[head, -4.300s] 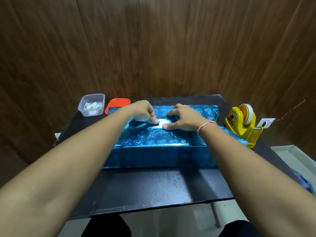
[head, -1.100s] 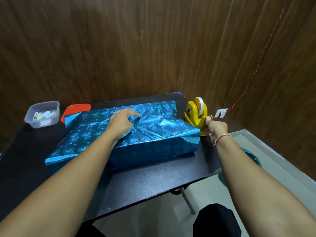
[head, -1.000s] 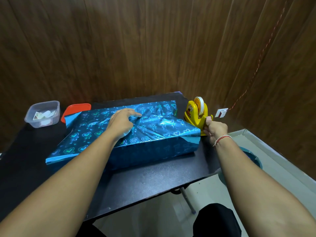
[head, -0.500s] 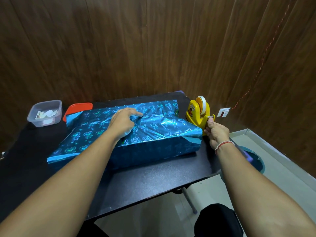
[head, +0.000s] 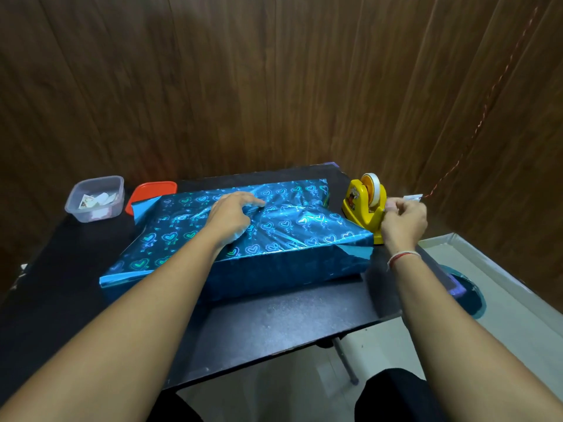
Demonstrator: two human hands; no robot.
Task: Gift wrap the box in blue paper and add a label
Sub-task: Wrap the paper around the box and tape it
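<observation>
On the black table [head: 274,324]: left hand [head: 233,216] flat, pressing slippery foil paper [head: 283,226] seam | right hand [head: 402,222] pinching tape at dispenser [head: 364,205] | box [head: 274,269] stiff; hold by edges.

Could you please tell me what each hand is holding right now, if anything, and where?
The left hand presses flat on top of the wrapped box, gripping nothing. The right hand seems to pinch the tape end at the yellow dispenser.

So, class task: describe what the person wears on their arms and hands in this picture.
Both forearms are bare, with no sleeves or gloves in view. The right hand has a thin red and white thread band round its wrist. The left hand and its wrist show no ring, watch or band.
</observation>
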